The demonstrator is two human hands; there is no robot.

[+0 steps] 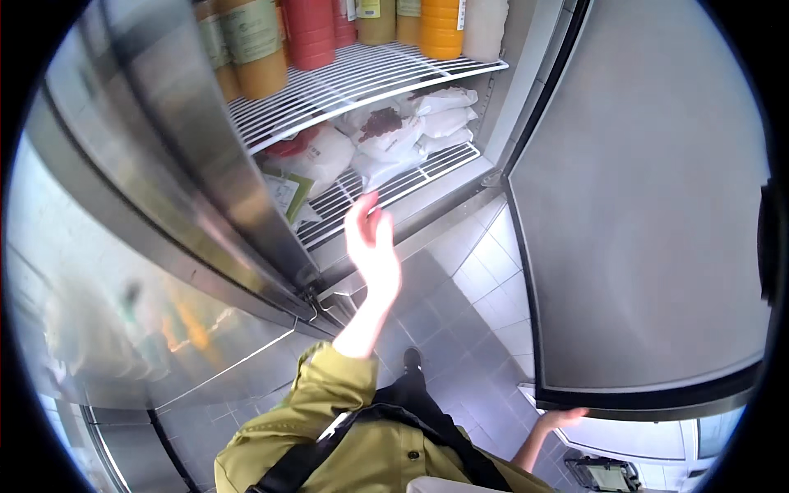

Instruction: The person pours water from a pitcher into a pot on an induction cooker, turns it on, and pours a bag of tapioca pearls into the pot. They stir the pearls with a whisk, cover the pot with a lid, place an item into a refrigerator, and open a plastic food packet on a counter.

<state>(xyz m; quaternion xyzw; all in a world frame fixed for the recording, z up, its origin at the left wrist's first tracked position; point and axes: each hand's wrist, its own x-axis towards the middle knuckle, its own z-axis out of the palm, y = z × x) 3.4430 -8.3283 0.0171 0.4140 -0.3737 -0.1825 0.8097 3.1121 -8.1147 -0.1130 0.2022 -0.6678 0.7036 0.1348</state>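
Observation:
My left hand is stretched out in front of the lower wire shelf of a stainless steel refrigerator. It holds nothing, and its fingers are slightly bent and apart. Just beyond the fingertips lie white and clear plastic bags, some showing dark red contents. A green-edged packet rests at the shelf's left front. At the lower right, my right hand grips the free edge of the open refrigerator door; part of this hand is hidden.
Several bottles with red, orange and tan contents stand on the upper wire shelf. On the left is a reflective steel door. Grey floor tiles and my shoe are below. A black-framed object sits at lower right.

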